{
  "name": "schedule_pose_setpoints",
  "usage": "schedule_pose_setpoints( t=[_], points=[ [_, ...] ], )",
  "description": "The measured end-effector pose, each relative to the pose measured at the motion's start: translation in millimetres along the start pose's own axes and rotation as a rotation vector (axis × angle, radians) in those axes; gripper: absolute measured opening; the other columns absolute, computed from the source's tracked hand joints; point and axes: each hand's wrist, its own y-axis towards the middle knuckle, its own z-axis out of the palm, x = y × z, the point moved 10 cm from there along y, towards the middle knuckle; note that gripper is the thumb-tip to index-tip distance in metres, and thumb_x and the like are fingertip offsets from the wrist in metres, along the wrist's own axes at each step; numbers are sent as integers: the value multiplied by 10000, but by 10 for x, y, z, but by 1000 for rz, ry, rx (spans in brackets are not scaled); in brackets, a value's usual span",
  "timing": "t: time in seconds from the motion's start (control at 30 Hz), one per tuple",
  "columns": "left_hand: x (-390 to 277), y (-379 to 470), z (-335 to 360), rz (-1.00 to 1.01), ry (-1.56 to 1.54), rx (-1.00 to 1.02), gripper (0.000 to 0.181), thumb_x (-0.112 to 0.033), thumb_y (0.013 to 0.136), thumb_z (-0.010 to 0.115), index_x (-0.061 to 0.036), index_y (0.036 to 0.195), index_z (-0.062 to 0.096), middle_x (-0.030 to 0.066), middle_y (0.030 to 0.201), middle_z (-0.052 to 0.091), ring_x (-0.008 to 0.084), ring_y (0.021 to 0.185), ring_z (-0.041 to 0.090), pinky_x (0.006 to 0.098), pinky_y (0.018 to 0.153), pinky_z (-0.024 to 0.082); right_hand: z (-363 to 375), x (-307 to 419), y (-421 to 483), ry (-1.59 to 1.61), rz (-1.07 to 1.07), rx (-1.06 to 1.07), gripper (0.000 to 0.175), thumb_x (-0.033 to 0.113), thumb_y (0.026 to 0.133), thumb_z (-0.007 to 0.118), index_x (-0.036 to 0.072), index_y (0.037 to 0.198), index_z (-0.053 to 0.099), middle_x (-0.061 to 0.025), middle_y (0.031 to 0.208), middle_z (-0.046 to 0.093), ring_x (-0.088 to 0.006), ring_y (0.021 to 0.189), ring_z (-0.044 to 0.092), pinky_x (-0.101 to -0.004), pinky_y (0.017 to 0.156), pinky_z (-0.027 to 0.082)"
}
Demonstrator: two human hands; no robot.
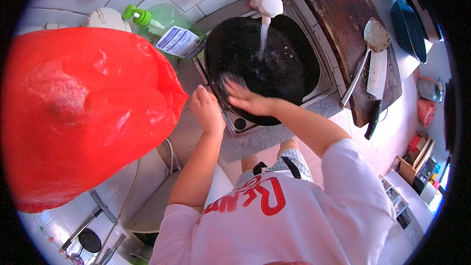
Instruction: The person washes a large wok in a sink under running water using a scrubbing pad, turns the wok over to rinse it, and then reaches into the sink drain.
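Note:
A large black wok (243,48) lies tilted in the metal sink (323,77). Water runs into it from a white tap (270,6). My right hand (244,97), blurred, presses a dark grey scouring pad (235,79) against the wok's inner left side. Its fingers lie fairly flat over the pad. At the wok's left rim, my left hand (205,108) is curled into a fist, seemingly around the wok's handle, which the fingers hide. A few small white bits (289,52) stick to the wok's dark inside.
A bulging red plastic bag (95,117) fills the left, its tip close to my left hand. Behind it stands a green pump bottle (176,33). Right of the sink, a wooden chopping board (342,22) carries a metal spatula (373,38) and a cleaver (377,77).

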Motion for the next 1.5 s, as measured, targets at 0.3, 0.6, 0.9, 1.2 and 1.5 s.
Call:
schedule_pose_setpoints(
  t=[0.3, 0.6, 0.9, 1.2, 1.5],
  points=[
    [-60, -54, 105, 35, 52, 6, 355, -270, 920, 414, -120, 600, 387, -23, 474, 356, 73, 380, 301, 239, 354, 218, -1239, -1163, 55, -622, 434, -329, 738, 603, 868, 295, 112, 1410, 197, -136, 1483, 30, -302, 1364, 66, -507, 1076, 77],
    [10, -12, -1, 20, 16, -21, 320, -261, 916, 415, -121, 629, 398, -25, 483, 365, 77, 388, 306, 243, 354, 224, 85, -53, -384, 42, 31, 151, 668, 521, 921, 256, 58, 1400, 210, -158, 1479, 24, -284, 1370, 19, -434, 1092, 27],
    [-18, -60, 125, -24, -16, 14, 346, -228, 919, 426, -67, 614, 410, -25, 539, 376, 68, 462, 348, 240, 418, 271, -1054, -1002, 161, -505, 377, -357, 742, 614, 864, 282, 121, 1411, 194, -129, 1483, 62, -300, 1363, 77, -493, 1078, 92],
    [135, 10, 24, -70, -40, 20, 341, -222, 917, 429, -65, 615, 409, -25, 534, 380, 70, 459, 346, 240, 417, 262, -364, -985, -763, -485, 399, 107, 698, 574, 894, 244, 114, 1415, 181, -151, 1481, 13, -306, 1367, 42, -516, 1073, 50],
    [-41, -59, 71, -64, -38, 1, 339, -232, 917, 434, -82, 615, 402, -29, 530, 371, 68, 452, 335, 241, 412, 252, -245, -443, -16, -452, 153, -58, 688, 543, 904, 279, 98, 1415, 166, -163, 1478, 35, -321, 1363, 47, -477, 1081, 81]
  ],
)
